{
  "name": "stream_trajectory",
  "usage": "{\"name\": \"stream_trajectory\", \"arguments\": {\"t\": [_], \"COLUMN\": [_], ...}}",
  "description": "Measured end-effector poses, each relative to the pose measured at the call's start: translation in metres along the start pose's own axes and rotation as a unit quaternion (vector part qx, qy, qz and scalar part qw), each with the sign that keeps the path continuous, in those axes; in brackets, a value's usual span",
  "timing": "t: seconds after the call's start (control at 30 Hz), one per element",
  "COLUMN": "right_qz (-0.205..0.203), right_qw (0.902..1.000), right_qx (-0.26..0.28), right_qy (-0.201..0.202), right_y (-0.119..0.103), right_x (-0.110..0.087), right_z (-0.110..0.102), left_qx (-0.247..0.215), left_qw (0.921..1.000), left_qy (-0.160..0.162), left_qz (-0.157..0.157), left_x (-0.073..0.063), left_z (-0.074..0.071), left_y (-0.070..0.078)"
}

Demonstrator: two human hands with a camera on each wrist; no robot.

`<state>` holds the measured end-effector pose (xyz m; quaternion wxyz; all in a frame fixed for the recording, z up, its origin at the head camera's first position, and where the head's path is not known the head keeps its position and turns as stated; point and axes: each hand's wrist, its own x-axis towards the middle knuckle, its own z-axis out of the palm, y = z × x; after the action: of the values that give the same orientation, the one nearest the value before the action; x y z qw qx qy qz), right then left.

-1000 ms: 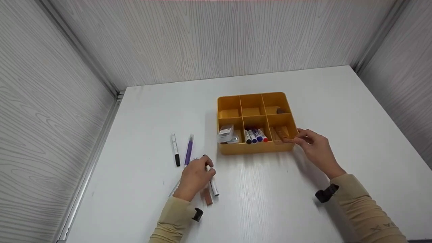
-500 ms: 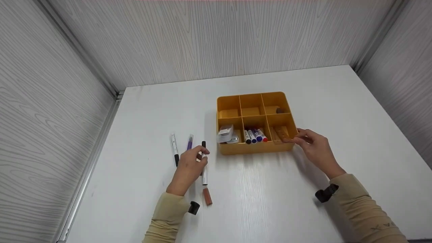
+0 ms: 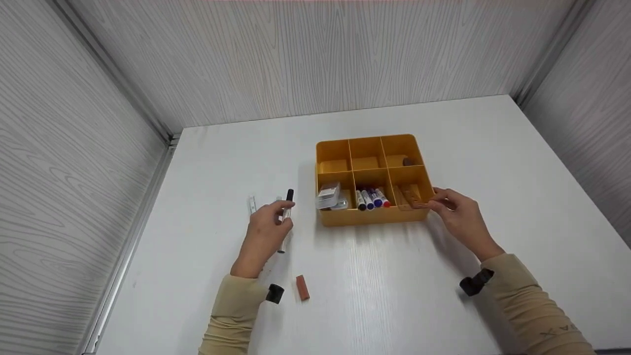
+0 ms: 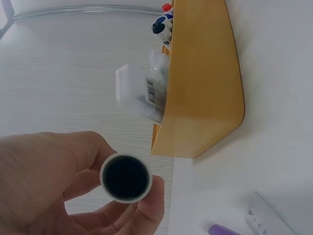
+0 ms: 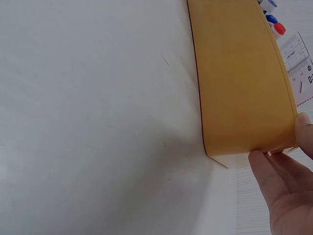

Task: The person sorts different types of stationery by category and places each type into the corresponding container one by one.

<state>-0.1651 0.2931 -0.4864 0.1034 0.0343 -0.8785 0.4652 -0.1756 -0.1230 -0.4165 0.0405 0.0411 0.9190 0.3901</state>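
Observation:
My left hand (image 3: 263, 231) pinches a white marker with a black cap (image 3: 290, 195) between thumb and fingers, above the table. In the left wrist view its round dark end (image 4: 126, 178) faces the camera. At the right front corner of a yellow compartment box (image 3: 374, 217), my right hand (image 3: 461, 217) grips the wall, thumb on one side and fingers on the other, as the right wrist view shows. Behind the left hand lie another white marker (image 3: 253, 203) and a purple marker (image 4: 222, 230), both mostly hidden in the head view.
A reddish-brown block (image 3: 302, 287) lies nearer the front. The box's front compartments hold clear plastic cases (image 3: 329, 195), several capped markers (image 3: 370, 198) and transparent rulers (image 3: 408, 195). A dark piece (image 3: 408, 161) sits at the back right. Grained panels (image 3: 305, 59) enclose the table.
My left hand has lifted the black-capped marker off the table and moved away and to the left with it, leaving the brown block uncovered. The right hand stays on the box corner.

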Motion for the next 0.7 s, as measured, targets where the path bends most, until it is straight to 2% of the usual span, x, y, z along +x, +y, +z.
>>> {"name": "stream_trajectory", "arguments": {"t": [0.27,0.5,0.6,0.7], "right_qz": [-0.002,-0.004,-0.003,0.0], "right_qw": [1.0,1.0,0.9999,0.9999], "right_qx": [0.003,-0.003,-0.01,-0.01], "right_qy": [-0.001,0.005,0.009,0.008], "right_y": [0.0,0.002,0.002,0.002], "right_x": [0.0,0.001,0.001,0.001], "right_z": [0.001,0.001,0.001,0.001], "left_qx": [-0.015,-0.013,-0.019,-0.025], "left_qw": [0.9998,0.9988,0.9988,0.999], "left_qy": [0.011,0.039,0.031,0.007], "left_qz": [0.001,0.026,0.034,0.036], "left_x": [0.005,0.008,0.01,0.01], "left_z": [-0.007,-0.007,-0.004,0.0], "left_y": [0.014,0.028,0.035,0.044]}}
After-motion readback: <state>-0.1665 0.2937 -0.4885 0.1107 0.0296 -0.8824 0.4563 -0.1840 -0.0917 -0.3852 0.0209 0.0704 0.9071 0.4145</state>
